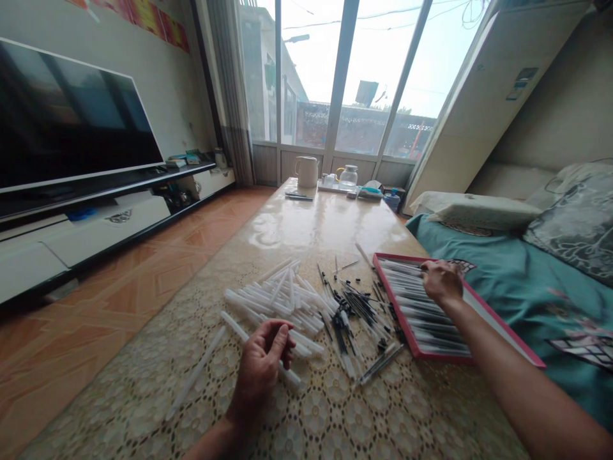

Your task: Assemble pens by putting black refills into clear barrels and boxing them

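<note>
My left hand (265, 361) is above the near edge of a pile of white, translucent pen barrels (282, 294), its fingers curled and thumb against them. One white barrel (234, 326) runs behind this hand; whether it is gripped cannot be made out. At the far end of a red-rimmed box (407, 338), my right hand (443, 281) has its fingers pinched together over a row of pens (421, 313). What they pinch is hidden. Between the hands lie black-tipped refills and small black caps (354, 306), loosely heaped.
A patterned cover lies on the long table (316, 421). At its far end stand a kettle (306, 172), a glass jar (349, 176) and a tissue pack (371, 190). The sofa (507, 255) borders the right side. A television (71, 121) is at left.
</note>
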`<action>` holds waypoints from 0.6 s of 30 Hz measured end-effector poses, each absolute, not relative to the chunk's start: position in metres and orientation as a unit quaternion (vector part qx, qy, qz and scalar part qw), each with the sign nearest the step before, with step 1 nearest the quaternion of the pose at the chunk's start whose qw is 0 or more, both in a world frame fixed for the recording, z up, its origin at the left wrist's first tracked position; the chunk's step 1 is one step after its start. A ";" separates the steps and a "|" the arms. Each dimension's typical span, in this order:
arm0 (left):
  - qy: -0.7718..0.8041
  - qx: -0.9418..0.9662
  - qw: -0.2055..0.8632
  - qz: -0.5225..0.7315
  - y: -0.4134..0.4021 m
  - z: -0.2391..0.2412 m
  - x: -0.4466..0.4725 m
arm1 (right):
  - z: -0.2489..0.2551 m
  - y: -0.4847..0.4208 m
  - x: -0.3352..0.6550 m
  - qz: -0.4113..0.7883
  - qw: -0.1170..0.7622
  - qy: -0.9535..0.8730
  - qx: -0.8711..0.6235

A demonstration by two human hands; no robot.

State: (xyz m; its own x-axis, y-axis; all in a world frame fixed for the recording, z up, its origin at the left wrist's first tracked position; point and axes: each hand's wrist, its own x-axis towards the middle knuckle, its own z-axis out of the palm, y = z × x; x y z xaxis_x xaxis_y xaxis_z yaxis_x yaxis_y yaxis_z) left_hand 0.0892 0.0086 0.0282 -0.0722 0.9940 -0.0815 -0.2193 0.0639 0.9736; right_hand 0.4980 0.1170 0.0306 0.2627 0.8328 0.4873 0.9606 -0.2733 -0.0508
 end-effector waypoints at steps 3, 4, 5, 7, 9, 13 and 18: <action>0.485 0.393 0.547 0.558 0.009 0.030 0.089 | 0.022 0.126 0.503 -0.167 0.171 -0.581 -0.778; 0.486 0.390 0.547 0.559 0.009 0.030 0.089 | 0.020 0.128 0.504 -0.160 0.174 -0.584 -0.777; 0.487 0.388 0.547 0.559 0.009 0.030 0.089 | 0.019 0.130 0.503 -0.154 0.178 -0.587 -0.775; 0.489 0.385 0.548 0.558 0.009 0.030 0.088 | 0.021 0.132 0.500 -0.147 0.192 -0.594 -0.768; 0.488 0.385 0.548 0.559 0.009 0.030 0.088 | 0.025 0.131 0.490 -0.145 0.212 -0.604 -0.754; 0.485 0.379 0.542 0.573 0.010 0.030 0.087 | 0.035 0.113 0.443 -0.131 0.256 -0.647 -0.706; 0.489 0.374 0.535 0.579 0.009 0.031 0.085 | 0.030 0.059 0.358 0.026 0.268 -0.751 -0.603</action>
